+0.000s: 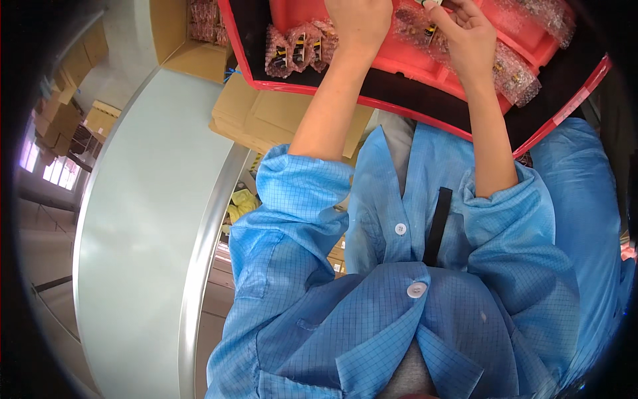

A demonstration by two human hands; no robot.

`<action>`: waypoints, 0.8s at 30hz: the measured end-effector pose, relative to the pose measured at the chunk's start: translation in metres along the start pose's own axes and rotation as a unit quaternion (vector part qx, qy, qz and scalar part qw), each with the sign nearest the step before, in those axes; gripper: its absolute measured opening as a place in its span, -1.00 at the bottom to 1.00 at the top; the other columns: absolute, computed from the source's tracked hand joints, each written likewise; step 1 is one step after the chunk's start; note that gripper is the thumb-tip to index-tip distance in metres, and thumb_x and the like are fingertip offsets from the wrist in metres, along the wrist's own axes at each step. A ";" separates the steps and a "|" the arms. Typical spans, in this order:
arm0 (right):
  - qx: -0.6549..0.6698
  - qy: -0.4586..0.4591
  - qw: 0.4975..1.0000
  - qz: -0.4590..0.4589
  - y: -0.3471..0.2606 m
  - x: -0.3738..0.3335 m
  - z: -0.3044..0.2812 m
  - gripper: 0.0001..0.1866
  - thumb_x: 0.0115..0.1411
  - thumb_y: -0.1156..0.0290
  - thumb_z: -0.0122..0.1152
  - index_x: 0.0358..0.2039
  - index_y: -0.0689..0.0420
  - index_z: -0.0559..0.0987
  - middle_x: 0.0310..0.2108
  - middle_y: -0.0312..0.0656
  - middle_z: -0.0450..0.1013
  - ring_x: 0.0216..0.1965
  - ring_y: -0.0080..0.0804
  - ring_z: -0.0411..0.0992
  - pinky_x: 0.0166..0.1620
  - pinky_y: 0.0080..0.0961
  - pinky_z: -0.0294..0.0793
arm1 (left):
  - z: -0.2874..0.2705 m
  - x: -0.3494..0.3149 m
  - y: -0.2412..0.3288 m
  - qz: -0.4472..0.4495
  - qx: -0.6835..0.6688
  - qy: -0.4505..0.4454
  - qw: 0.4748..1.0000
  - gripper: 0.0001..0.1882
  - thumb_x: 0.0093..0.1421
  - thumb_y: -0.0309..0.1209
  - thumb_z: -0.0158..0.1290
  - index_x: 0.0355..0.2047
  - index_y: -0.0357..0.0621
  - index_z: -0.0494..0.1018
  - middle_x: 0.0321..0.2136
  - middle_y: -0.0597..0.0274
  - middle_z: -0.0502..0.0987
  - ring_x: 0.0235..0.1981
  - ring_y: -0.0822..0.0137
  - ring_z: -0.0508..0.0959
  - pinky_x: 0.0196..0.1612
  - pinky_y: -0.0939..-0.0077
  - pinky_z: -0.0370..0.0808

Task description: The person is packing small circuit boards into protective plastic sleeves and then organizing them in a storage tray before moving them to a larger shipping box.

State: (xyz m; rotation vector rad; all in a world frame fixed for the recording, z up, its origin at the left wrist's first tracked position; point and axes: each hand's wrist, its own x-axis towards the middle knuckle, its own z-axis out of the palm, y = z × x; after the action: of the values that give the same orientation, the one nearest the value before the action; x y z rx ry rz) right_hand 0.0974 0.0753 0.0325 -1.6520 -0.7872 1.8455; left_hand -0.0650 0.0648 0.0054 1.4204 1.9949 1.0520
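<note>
Nearest the camera, light-blue work-coat fabric with a fine dark grid (pixel 372 302) and sleeves pushed up covers the person's lap and chest, below both hands. Well out to the left of the left hand lies a long, pale grey-green worktop with a shiny metal edge (pixel 146 219). Beyond its far end, also left of that hand, an open brown cardboard carton (pixel 164 30) holds pinkish bubble-wrapped items (pixel 205 23). Closer, below and left of the left wrist, is a closed tan cardboard box (pixel 266 114).

Just left of the left hand, clear bubble-wrapped parts with black and yellow showing (pixel 302 50) sit inside a large red-rimmed box with a black inner wall (pixel 289 88) and a red moulded insert. The left hand (pixel 362 20) reaches over this box; its fingers run past the upper edge, so I cannot tell what they grip. Between the hands lies another bubble-wrapped bundle (pixel 415 26). The right hand (pixel 468 40) seems to pinch a small pale piece (pixel 430 3) between thumb and finger, above the insert. Right of it rest more bubble-wrapped packs (pixel 518 76).

To handle the piece well, a light fingertip pinch, low over the insert, and wrists clear of the rim look best.
</note>
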 end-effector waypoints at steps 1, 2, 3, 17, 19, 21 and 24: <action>0.059 0.001 0.998 -0.027 0.014 0.006 -0.002 -0.68 0.28 0.57 0.30 0.04 0.31 0.54 -0.25 -0.27 0.62 -0.32 -0.65 0.55 -0.28 -0.71 0.51 | 0.001 -0.001 0.002 -0.015 -0.008 0.004 1.000 -0.89 0.24 -0.53 0.19 -0.39 -0.31 0.50 -0.28 -0.01 0.54 -0.23 0.09 0.57 -0.16 0.31 0.51; 0.119 0.000 0.992 -0.052 0.012 0.007 0.002 -0.68 0.28 0.57 0.29 0.04 0.31 0.53 -0.26 -0.26 0.62 -0.32 -0.65 0.55 -0.28 -0.70 0.51 | 0.001 -0.002 0.004 -0.015 -0.008 0.003 1.000 -0.89 0.24 -0.53 0.19 -0.39 -0.31 0.50 -0.28 -0.01 0.54 -0.23 0.09 0.57 -0.16 0.31 0.51; 0.120 0.000 0.991 -0.051 0.010 0.005 0.002 -0.68 0.28 0.57 0.29 0.04 0.31 0.53 -0.26 -0.26 0.62 -0.32 -0.65 0.55 -0.28 -0.70 0.51 | 0.001 -0.002 0.005 -0.014 -0.018 0.015 1.000 -0.89 0.23 -0.53 0.20 -0.39 -0.30 0.50 -0.28 0.00 0.54 -0.23 0.09 0.57 -0.16 0.31 0.51; 0.070 0.004 0.998 -0.002 0.035 0.018 -0.004 -0.73 0.25 0.57 0.32 -0.03 0.31 0.58 -0.24 -0.24 0.61 -0.25 -0.59 0.55 -0.18 -0.63 0.54 | -0.004 -0.013 0.017 -0.118 0.020 -0.089 0.989 -0.92 0.21 -0.53 0.18 -0.34 -0.30 0.53 -0.13 -0.09 0.55 -0.08 -0.09 0.56 0.00 0.15 0.50; 0.037 0.005 0.999 0.015 0.021 0.014 -0.008 -0.72 0.25 0.57 0.33 -0.03 0.30 0.58 -0.23 -0.24 0.61 -0.25 -0.59 0.55 -0.16 -0.63 0.54 | -0.005 -0.011 0.028 -0.138 0.035 -0.100 0.985 -0.91 0.22 -0.52 0.18 -0.33 -0.31 0.53 -0.13 -0.09 0.54 -0.08 -0.09 0.56 0.01 0.15 0.50; -0.003 0.003 0.999 0.033 0.020 0.018 -0.007 -0.72 0.25 0.57 0.34 -0.03 0.30 0.59 -0.22 -0.24 0.61 -0.24 -0.59 0.55 -0.15 -0.64 0.54 | -0.005 -0.007 0.029 -0.164 0.048 -0.107 0.980 -0.91 0.22 -0.52 0.18 -0.32 -0.32 0.53 -0.12 -0.09 0.54 -0.07 -0.08 0.56 0.02 0.16 0.50; -0.009 -0.044 0.999 -0.001 0.029 0.032 -0.009 -0.71 0.25 0.57 0.34 -0.02 0.28 0.59 -0.21 -0.24 0.62 -0.24 -0.59 0.56 -0.15 -0.65 0.53 | -0.002 -0.005 0.012 -0.067 0.061 -0.075 0.993 -0.90 0.22 -0.52 0.18 -0.31 -0.32 0.54 -0.13 -0.08 0.54 -0.08 -0.07 0.57 -0.01 0.18 0.51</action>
State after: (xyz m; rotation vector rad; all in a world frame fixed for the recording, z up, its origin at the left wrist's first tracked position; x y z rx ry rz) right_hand 0.1030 0.0787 -0.0112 -1.5890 -0.8438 1.9258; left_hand -0.0580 0.0611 0.0161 1.3630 2.0410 0.7542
